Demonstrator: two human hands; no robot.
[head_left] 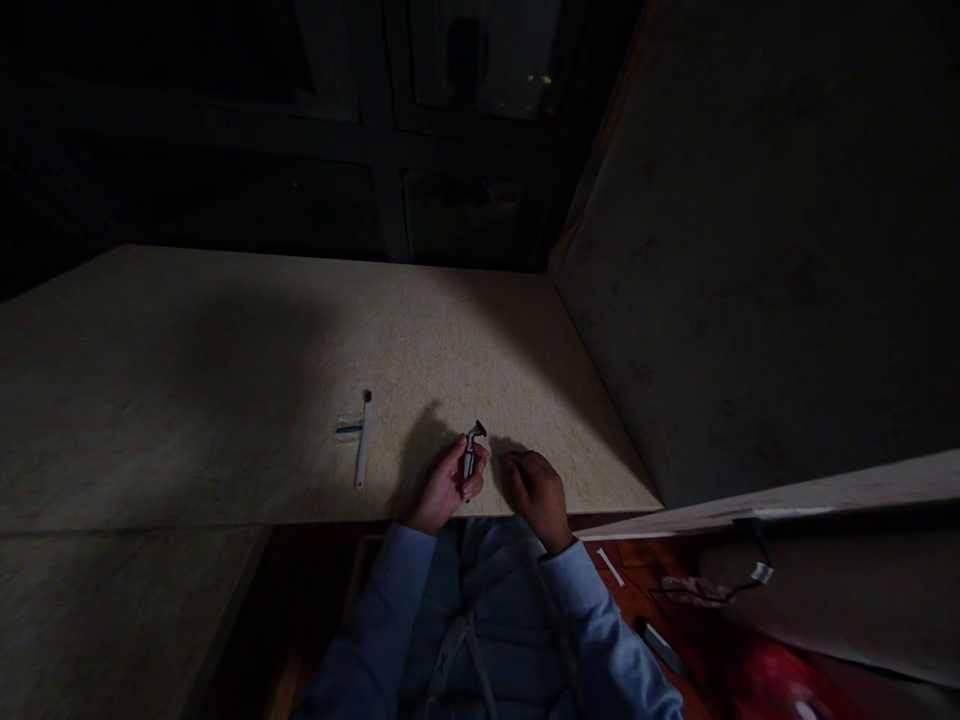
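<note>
Left hand (pixel 448 482) gripping razor (pixel 469 462) in curled fingers | razor sitting at three o'clock from toothbrush (pixel 362 446), long axis running six-to-twelve, head pointing toward one | right hand (pixel 538 492) resting half-curled, contents unclear

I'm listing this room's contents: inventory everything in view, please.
Flat mottled tabletop: 1, beige, centre
T-shaped razor: 1, black and grey, in left hand
Toothbrush-like stick: 1, white, dark-headed, on tabletop, left of razor
Plastic packet: 1, clear with teal strip, beside stick
Paned window: 1, dark, beyond tabletop
Patterned wall: 1, grey, right
Floor: 1, red-brown, lower right
Thin straw-like rod: 1, white, on floor
Thin tagged cable: 1, black, lower right
Indistinct mass: 1, red, lower right
Oblong item: 1, grey, on floor
Sleeves: 2, blue, bottom
Left hand: 1, bare, around razor
Right hand: 1, bare, near tabletop edge
</note>
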